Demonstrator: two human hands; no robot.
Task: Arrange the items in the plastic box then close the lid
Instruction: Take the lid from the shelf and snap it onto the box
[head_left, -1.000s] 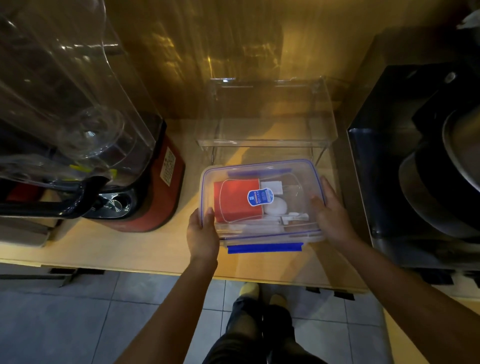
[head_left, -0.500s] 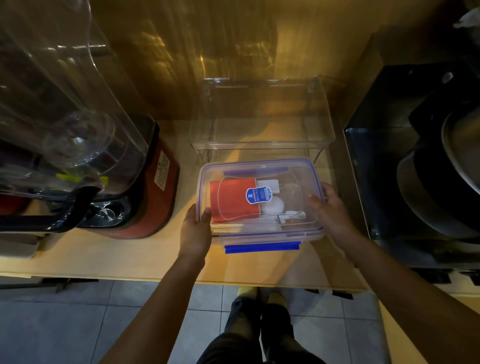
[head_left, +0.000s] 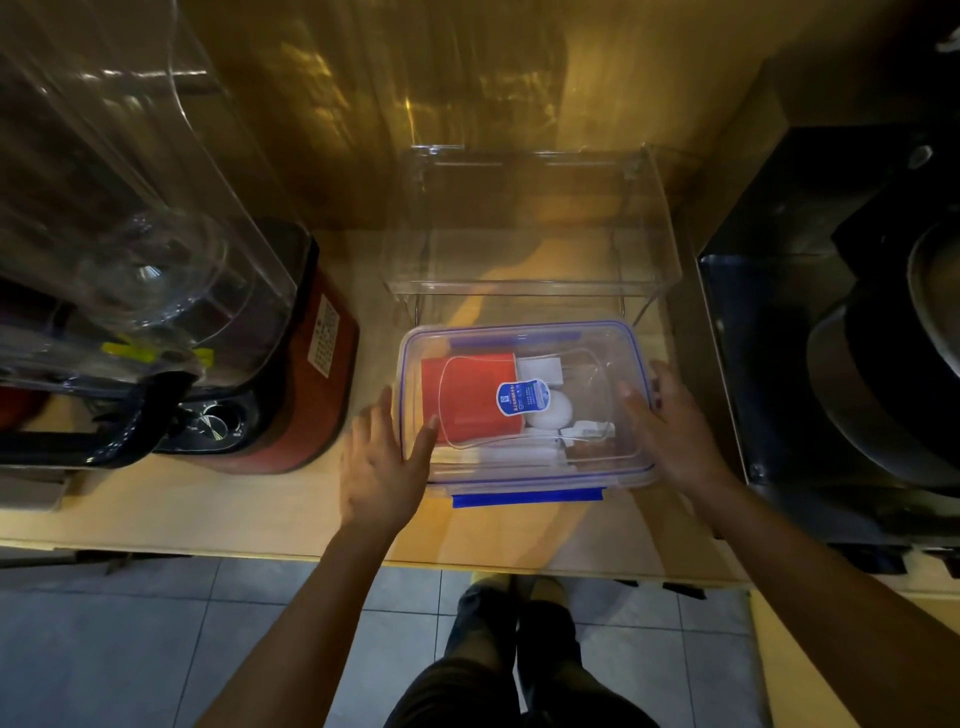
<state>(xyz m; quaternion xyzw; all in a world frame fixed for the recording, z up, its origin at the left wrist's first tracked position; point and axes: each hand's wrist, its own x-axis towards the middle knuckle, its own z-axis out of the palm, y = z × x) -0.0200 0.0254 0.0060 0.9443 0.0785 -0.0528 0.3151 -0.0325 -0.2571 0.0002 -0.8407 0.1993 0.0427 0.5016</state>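
Head view: plastic box (head_left: 524, 405) on wooden counter (head_left: 208, 509), items inside, lid (head_left: 519, 343) on. Left hand (head_left: 382, 462), right hand (head_left: 670, 431) spread flat against box sides, gripping nothing. Front blue latch (head_left: 527, 498) looks unclipped; latching probably left.

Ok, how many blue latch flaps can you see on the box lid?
2: one blue latch on the near edge of the plastic box, one at the far edge. Side latches, if any, may be hidden behind the hands.

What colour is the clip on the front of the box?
Blue; the clip shows clearly in the head view.
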